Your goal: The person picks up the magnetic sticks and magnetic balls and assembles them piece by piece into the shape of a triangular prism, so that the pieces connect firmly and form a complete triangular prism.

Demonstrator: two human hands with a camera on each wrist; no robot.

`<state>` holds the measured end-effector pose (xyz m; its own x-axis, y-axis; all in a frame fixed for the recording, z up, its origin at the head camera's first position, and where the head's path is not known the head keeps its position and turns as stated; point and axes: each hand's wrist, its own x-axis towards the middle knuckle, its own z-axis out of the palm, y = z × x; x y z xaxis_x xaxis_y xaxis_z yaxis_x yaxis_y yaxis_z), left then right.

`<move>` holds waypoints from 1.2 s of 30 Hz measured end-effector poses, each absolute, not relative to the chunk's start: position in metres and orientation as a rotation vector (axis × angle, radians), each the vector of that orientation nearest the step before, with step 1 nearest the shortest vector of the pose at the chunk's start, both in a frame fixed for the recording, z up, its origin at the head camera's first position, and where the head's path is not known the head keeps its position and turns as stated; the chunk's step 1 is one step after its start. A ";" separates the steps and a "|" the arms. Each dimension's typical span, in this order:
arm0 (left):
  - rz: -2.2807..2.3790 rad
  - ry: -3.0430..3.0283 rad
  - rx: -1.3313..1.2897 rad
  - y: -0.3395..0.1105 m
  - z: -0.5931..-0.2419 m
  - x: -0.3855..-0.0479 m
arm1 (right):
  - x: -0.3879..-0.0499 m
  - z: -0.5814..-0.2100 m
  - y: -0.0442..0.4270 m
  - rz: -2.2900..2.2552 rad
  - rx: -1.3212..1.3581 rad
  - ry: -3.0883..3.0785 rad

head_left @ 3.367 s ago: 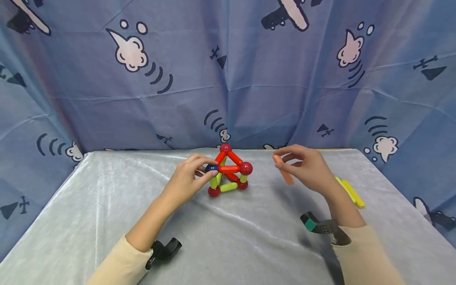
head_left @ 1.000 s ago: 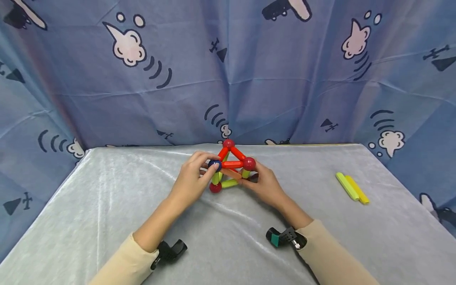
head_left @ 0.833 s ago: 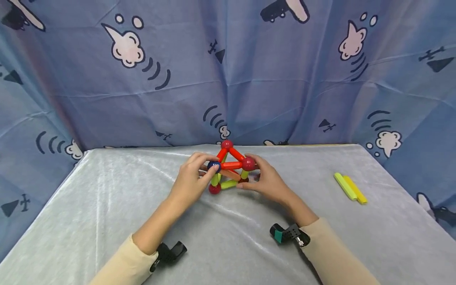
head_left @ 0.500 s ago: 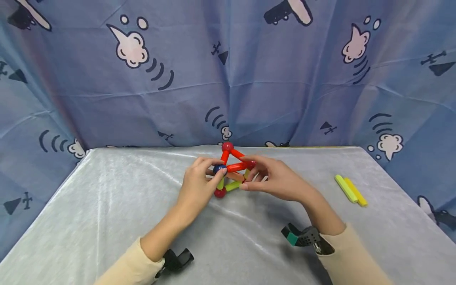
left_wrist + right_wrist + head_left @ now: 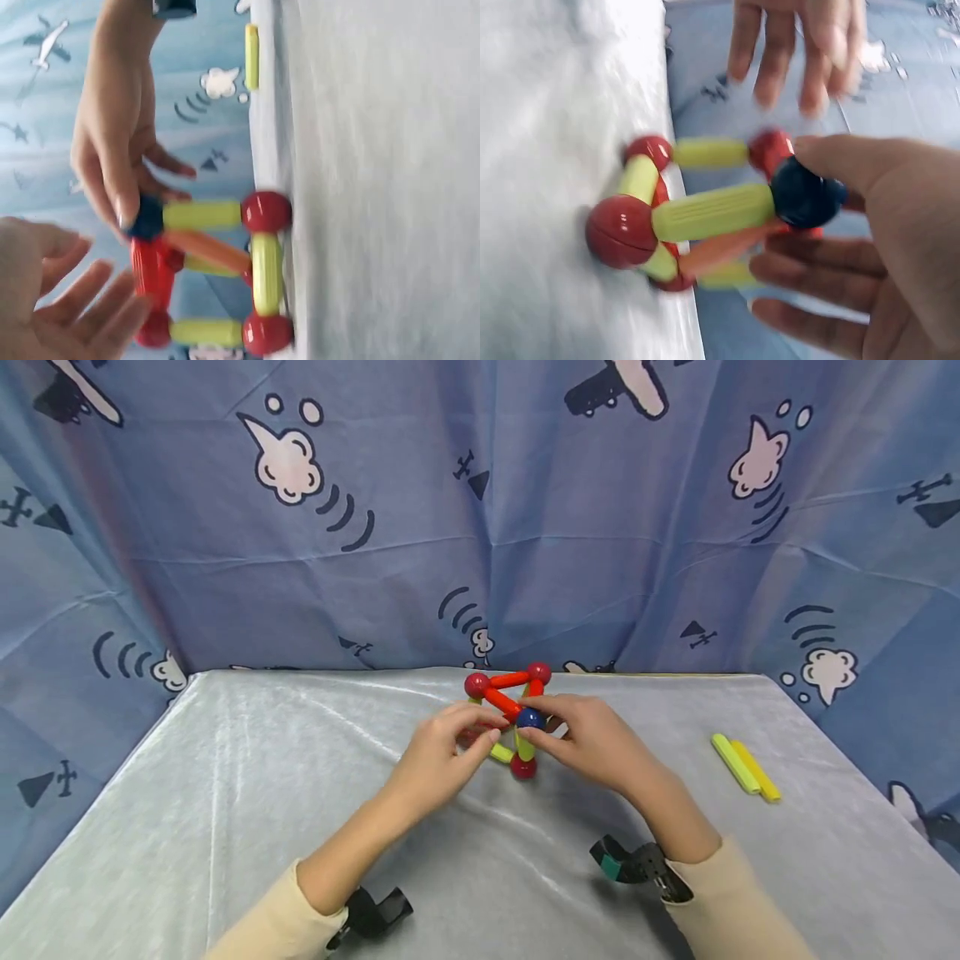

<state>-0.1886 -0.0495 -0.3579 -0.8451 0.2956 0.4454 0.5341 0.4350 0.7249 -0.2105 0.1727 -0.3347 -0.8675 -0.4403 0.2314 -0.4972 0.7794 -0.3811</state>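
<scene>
A small frame of magnetic balls and rods stands on the table, with red rods on top and yellow-green rods (image 5: 202, 214) at its sides and base. My right hand (image 5: 611, 747) pinches the blue ball (image 5: 531, 718) at its upper near corner. Red balls (image 5: 523, 767) sit at the other corners. An orange rod (image 5: 727, 249) slants through one side, running from near the blue ball to a lower red ball. My left hand (image 5: 435, 764) hovers at the frame's left, fingers loosely bent and holding nothing; both wrist views show it apart from the frame.
Two loose rods, one yellow-green (image 5: 735, 763) and one yellow (image 5: 756, 772), lie side by side at the table's right. A pale cloth (image 5: 300, 827) covers the table. Behind it hangs a blue printed curtain (image 5: 420, 485).
The orange rod, earlier in my right hand, is now in the frame. The frame has turned, bringing the blue ball from left to right. My left hand let that ball go; my right took it.
</scene>
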 end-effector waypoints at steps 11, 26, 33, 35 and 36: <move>-1.245 -2.524 -0.625 -0.068 -0.365 -0.211 | -0.234 -0.361 0.196 1.112 0.835 -2.737; -1.241 -2.377 -0.658 -0.065 -0.374 -0.217 | -0.228 -0.369 0.181 1.215 0.641 -2.704; -1.174 -2.399 -0.665 -0.065 -0.374 -0.215 | -0.229 -0.363 0.185 1.167 0.610 -2.760; -1.181 -2.411 -0.647 -0.066 -0.374 -0.215 | -0.230 -0.357 0.194 1.121 0.594 -2.785; -1.186 -2.415 -0.641 -0.067 -0.374 -0.215 | -0.230 -0.352 0.200 1.086 0.570 -2.798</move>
